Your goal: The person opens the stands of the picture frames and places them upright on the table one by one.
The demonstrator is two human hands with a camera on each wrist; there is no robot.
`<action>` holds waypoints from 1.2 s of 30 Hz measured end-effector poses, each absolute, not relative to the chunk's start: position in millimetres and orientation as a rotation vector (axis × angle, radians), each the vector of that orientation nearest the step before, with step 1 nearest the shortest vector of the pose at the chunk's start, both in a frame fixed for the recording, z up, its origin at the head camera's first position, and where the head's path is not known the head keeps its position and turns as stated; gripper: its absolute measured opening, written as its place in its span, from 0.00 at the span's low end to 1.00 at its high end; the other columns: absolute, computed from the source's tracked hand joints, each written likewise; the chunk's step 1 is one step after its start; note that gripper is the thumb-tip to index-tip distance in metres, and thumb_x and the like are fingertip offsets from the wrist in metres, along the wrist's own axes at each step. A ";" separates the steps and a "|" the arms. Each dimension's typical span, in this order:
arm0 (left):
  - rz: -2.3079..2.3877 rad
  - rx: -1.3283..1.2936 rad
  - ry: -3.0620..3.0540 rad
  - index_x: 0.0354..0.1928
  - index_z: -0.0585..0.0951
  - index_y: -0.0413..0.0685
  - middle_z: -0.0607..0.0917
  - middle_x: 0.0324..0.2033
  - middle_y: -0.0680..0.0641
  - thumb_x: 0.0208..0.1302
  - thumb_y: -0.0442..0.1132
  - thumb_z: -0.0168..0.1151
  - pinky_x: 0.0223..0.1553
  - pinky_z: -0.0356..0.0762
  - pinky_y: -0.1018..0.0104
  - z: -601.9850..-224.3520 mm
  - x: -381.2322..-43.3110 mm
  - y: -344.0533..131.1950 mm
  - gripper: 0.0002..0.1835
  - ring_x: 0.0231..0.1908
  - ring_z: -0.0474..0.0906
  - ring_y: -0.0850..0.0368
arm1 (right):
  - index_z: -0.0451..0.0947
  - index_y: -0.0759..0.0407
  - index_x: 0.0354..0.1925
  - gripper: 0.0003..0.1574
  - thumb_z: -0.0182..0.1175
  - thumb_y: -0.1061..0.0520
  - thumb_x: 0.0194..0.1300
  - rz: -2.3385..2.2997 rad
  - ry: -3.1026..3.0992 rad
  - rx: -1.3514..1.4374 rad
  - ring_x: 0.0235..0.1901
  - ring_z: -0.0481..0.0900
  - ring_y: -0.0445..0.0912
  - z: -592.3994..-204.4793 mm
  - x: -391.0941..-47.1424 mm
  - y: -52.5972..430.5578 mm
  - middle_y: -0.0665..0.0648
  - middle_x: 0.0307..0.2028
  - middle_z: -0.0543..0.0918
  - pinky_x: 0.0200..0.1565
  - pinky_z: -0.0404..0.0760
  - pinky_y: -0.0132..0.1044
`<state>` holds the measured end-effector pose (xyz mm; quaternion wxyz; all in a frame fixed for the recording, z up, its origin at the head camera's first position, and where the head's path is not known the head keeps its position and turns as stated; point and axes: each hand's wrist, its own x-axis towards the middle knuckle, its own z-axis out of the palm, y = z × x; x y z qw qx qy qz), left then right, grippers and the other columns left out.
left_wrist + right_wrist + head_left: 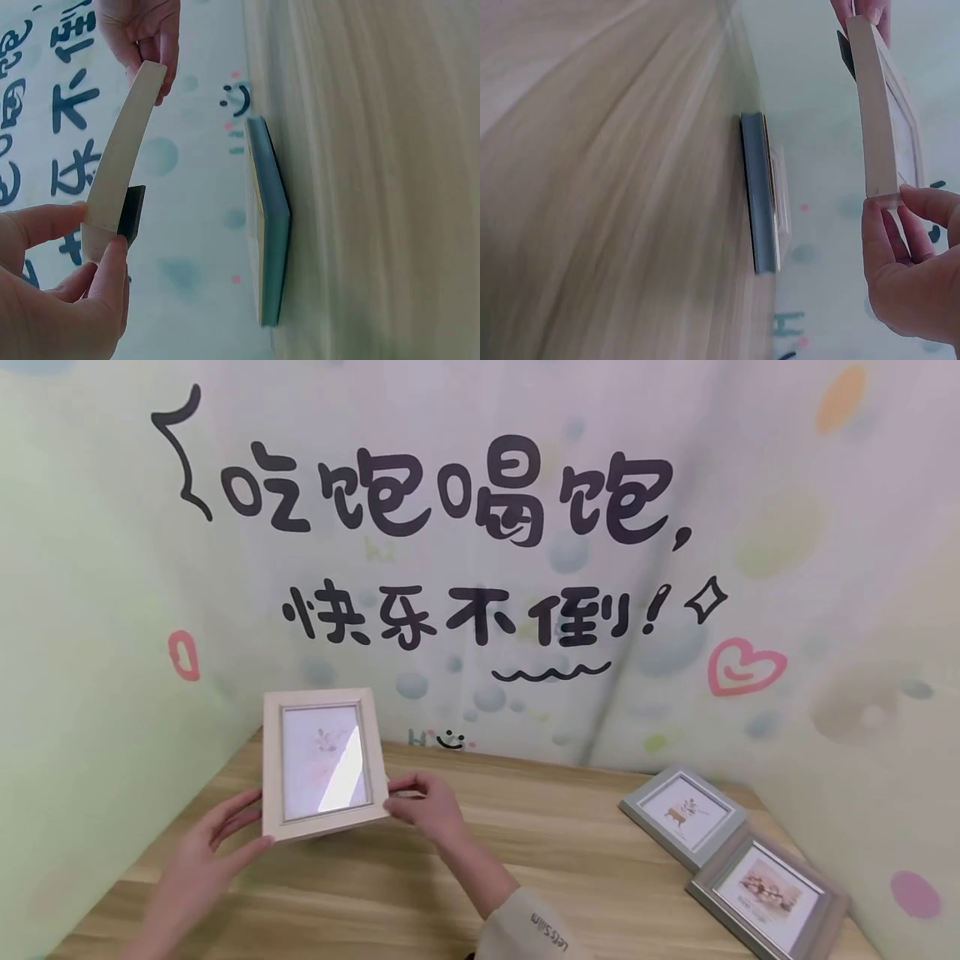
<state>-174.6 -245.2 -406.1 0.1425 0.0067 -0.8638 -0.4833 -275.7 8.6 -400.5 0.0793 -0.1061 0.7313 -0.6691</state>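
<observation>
Both hands hold up a cream picture frame (322, 768), tilted back a little, its glass catching a bright reflection. At its left side, my left hand (197, 860) pinches the lower edge between thumb and fingers. My right hand (431, 810) pinches the opposite lower corner. A dark stand piece (131, 214) juts from the back of the frame in the left wrist view. Below the raised frame, a blue-grey frame (759, 195) lies flat on the wooden table (450, 877), with a pale layer on top; the cream frame mostly hides it in the head view.
Two more picture frames lie at the table's right: a grey one (682, 814) with a small plant picture, and a brownish-silver one (768, 893) nearer, close against it. A printed curtain wall (480, 710) rises behind the table and along both sides.
</observation>
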 end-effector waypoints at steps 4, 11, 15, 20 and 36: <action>-1.427 -0.008 -2.531 0.72 0.63 0.36 0.72 0.65 0.27 0.62 0.36 0.68 0.54 0.81 0.65 -395.8 -189.9 -224.4 0.38 0.57 0.80 0.63 | 0.81 0.68 0.47 0.16 0.68 0.66 0.59 -2.012 2.217 -0.315 0.45 0.86 0.46 -397.4 -283.9 31.7 0.62 0.46 0.85 0.48 0.87 0.40; -1.631 -0.013 -2.474 0.70 0.63 0.34 0.70 0.67 0.28 0.64 0.28 0.62 0.47 0.78 0.78 -383.0 -213.5 -186.3 0.33 0.64 0.72 0.33 | 0.78 0.70 0.50 0.18 0.67 0.65 0.61 -2.067 2.258 -0.321 0.49 0.86 0.51 -394.7 -291.4 68.8 0.66 0.52 0.83 0.52 0.86 0.43; -1.740 -0.038 -2.398 0.68 0.65 0.32 0.70 0.67 0.30 0.65 0.26 0.59 0.42 0.74 0.85 -380.5 -225.2 -165.0 0.30 0.64 0.72 0.35 | 0.78 0.71 0.51 0.19 0.65 0.66 0.62 -2.114 2.268 -0.292 0.52 0.85 0.53 -395.2 -293.3 88.1 0.68 0.53 0.83 0.54 0.85 0.44; -1.790 -0.063 -2.320 0.64 0.68 0.30 0.73 0.64 0.30 0.66 0.25 0.58 0.44 0.76 0.85 -382.3 -239.4 -141.1 0.25 0.62 0.74 0.35 | 0.78 0.72 0.51 0.18 0.65 0.67 0.62 -2.156 2.307 -0.249 0.54 0.84 0.54 -395.9 -295.0 111.4 0.68 0.53 0.82 0.53 0.85 0.40; -1.789 -0.056 -2.354 0.54 0.73 0.32 0.81 0.52 0.30 0.57 0.23 0.65 0.46 0.86 0.58 -402.5 -272.7 -80.3 0.22 0.50 0.82 0.37 | 0.79 0.73 0.49 0.17 0.64 0.72 0.60 -2.164 2.489 -0.083 0.53 0.84 0.57 -419.8 -300.7 168.8 0.70 0.51 0.84 0.47 0.86 0.34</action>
